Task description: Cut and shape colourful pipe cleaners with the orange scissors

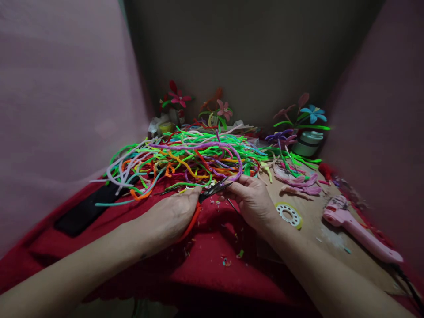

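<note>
My left hand (172, 216) is closed round the orange handles of small cutting pliers (208, 194), whose dark jaws point right. My right hand (253, 198) pinches a purple pipe cleaner (228, 154) that loops up over the pile, with its end near the jaws. Just beyond both hands lies a big tangled heap of coloured pipe cleaners (185, 159) in green, orange, white, purple and red. Small cut scraps are scattered on the red cloth (215, 260) under my hands.
A pink glue gun (357, 229) and a tape roll (289, 214) lie on brown cardboard at the right. Finished pipe-cleaner flowers (311, 115) stand along the back wall, one beside a small grey pot (308, 143). A black strip (86, 207) lies at the left.
</note>
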A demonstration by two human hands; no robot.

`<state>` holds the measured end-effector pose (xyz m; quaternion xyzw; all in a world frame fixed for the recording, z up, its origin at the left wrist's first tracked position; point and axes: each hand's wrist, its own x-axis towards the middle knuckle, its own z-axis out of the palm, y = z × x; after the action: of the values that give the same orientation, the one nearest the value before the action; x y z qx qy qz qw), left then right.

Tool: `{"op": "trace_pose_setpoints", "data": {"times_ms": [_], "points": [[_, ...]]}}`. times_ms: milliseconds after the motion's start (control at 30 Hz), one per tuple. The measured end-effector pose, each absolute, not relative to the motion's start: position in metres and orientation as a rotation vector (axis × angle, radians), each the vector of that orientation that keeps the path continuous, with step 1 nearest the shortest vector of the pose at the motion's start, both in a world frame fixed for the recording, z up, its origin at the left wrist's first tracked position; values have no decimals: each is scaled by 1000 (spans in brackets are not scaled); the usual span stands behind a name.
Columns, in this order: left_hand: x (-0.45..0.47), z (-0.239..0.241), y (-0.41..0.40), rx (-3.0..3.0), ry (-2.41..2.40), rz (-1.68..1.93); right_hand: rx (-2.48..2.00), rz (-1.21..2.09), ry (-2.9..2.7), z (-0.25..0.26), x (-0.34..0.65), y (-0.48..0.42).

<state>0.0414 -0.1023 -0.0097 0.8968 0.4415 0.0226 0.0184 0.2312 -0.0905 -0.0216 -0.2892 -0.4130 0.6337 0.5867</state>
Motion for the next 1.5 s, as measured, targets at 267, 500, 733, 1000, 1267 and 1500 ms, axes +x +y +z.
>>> {"op": "trace_pose_setpoints", "data": {"times_ms": [267,500,733,1000,1267,1500], "points": [[43,-7,-105,2762,1407,102,-670,1552,-923,-24,231,-90],[36,-7,-107,2807,1373,128,-660,1569,-871,-24,233,-85],[7,-19,-89,2978,1370,114,-682,1448,-751,-23,237,-80],[-9,-19,-67,2805,1239,-21,-650,1540,-694,-21,237,-81],[7,-19,-75,2737,1203,268,-615,1556,-717,-22,236,-81],[14,-16,-79,2821,1146,273,-578,1713,-732,-20,237,-84]]}}
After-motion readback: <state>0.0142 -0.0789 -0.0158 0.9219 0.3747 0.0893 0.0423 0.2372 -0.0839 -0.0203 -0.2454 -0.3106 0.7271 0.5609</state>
